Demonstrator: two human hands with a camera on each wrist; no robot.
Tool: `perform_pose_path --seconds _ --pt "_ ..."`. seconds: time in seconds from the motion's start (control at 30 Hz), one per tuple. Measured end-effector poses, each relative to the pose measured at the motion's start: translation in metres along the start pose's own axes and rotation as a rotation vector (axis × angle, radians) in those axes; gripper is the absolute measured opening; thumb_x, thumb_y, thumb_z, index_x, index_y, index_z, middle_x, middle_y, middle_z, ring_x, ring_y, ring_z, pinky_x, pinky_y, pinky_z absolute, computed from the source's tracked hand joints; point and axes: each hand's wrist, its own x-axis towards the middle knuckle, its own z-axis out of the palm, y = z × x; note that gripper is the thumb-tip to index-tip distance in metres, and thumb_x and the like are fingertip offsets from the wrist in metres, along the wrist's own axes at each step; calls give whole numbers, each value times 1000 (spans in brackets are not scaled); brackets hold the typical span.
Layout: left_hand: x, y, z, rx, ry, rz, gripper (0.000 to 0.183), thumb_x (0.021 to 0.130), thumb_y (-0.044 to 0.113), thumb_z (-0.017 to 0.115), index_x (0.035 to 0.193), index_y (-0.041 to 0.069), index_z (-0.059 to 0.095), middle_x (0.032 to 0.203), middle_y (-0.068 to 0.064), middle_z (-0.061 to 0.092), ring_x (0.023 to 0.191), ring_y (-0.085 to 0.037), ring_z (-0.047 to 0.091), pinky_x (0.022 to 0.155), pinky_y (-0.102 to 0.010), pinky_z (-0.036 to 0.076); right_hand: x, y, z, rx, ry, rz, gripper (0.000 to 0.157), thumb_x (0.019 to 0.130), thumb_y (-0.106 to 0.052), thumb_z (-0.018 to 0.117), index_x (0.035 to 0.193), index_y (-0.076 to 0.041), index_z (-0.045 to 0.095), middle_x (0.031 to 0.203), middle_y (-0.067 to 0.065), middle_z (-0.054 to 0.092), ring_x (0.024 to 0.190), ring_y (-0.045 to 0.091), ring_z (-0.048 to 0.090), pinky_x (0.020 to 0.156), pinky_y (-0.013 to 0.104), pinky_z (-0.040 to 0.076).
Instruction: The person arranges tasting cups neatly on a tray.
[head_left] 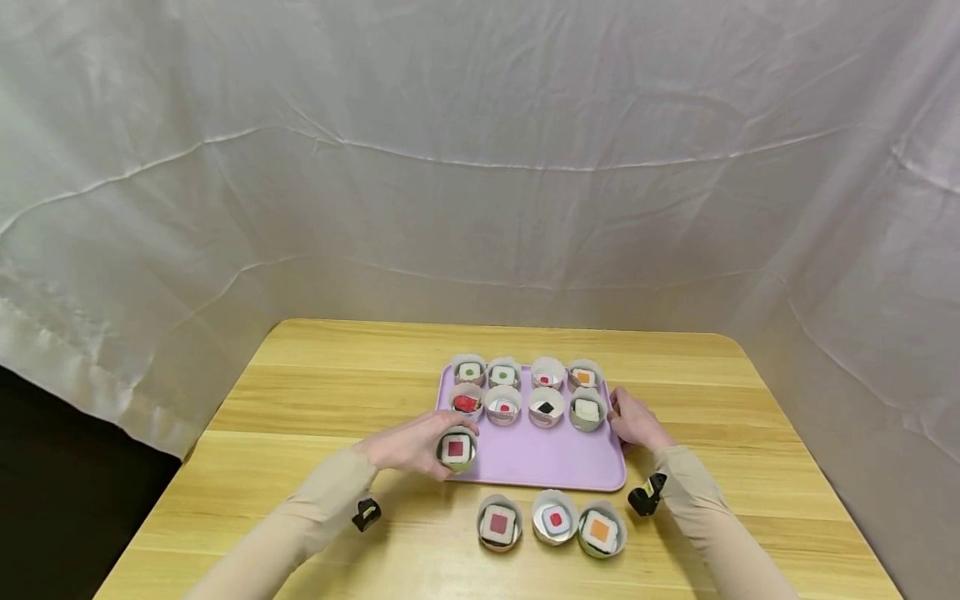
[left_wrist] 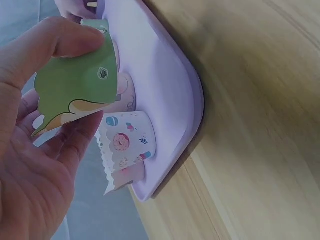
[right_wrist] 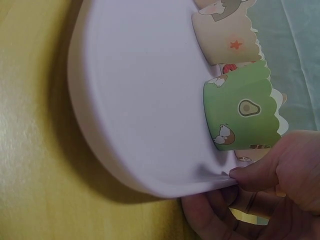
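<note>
My left hand (head_left: 412, 443) grips a green paper baking cup (left_wrist: 80, 77) by its sides, thumb on one side and fingers on the other. Inside that cup sits a square sushi roll (head_left: 455, 449) with a dark red centre. It hangs over the front left corner of a lilac tray (head_left: 547, 458). At the tray's right edge, my right hand (head_left: 636, 421) pinches the rim, thumb on top and fingers curled below, close to a green cup (right_wrist: 240, 107). Several paper cups with sushi pieces, such as one with a black centre (head_left: 546, 408), stand in two rows across the tray's back half.
Three more cups stand on the wooden table (head_left: 337, 367) before the tray: one with a dark red centre (head_left: 498, 523), one with a bright red centre (head_left: 556, 519), one with an orange centre (head_left: 600, 530). A pale curtain (head_left: 480, 208) hangs behind the table.
</note>
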Motion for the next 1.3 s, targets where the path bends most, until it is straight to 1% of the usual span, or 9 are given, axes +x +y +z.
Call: perform_pose_path --seconds 0.07,0.23,0.4,0.47,0.83,1.03,1.3 --pt "2 -2 0 -8 2 1 67 70 5 85 130 5 56 129 -11 64 118 -25 62 106 -36 53 0 0 0 1 -3 1 19 97 -2 45 114 6 43 92 21 57 61 22 63 48 32 58" --pt "7 -5 0 -41 3 5 65 70 3 84 129 5 56 125 -11 65 112 -22 64 99 -28 55 1 0 0 7 -5 1 19 97 -2 45 115 6 43 92 22 56 62 22 63 48 32 58" --pt "9 -8 1 -55 -4 -19 66 70 3 84 130 6 56 127 -11 64 110 -21 63 96 -24 54 0 1 1 2 0 -2 19 97 -2 45 114 6 43 90 20 56 61 22 62 47 32 57" --pt "10 -9 2 -53 -7 -28 67 71 3 84 131 6 56 129 -11 63 112 -21 62 98 -26 54 0 1 1 0 2 -1 18 97 -2 45 113 5 43 89 19 56 60 21 62 47 32 57" --pt "13 -14 7 8 -22 -15 66 74 2 83 133 5 55 133 -15 61 122 -27 60 106 -38 53 0 1 1 -1 1 1 18 97 -2 45 113 6 44 89 19 55 61 21 62 47 32 57" --pt "14 -16 11 62 -27 -24 64 77 5 82 134 5 54 139 -15 58 130 -30 56 112 -43 49 1 0 0 6 -5 11 19 98 -2 45 114 6 43 91 20 56 63 23 63 48 32 58" --pt "12 -17 15 123 -30 -24 61 81 8 81 135 7 53 148 -15 52 137 -31 51 117 -46 43 0 -1 0 16 -5 11 19 98 -2 45 115 6 43 92 21 56 65 24 64 49 33 59"
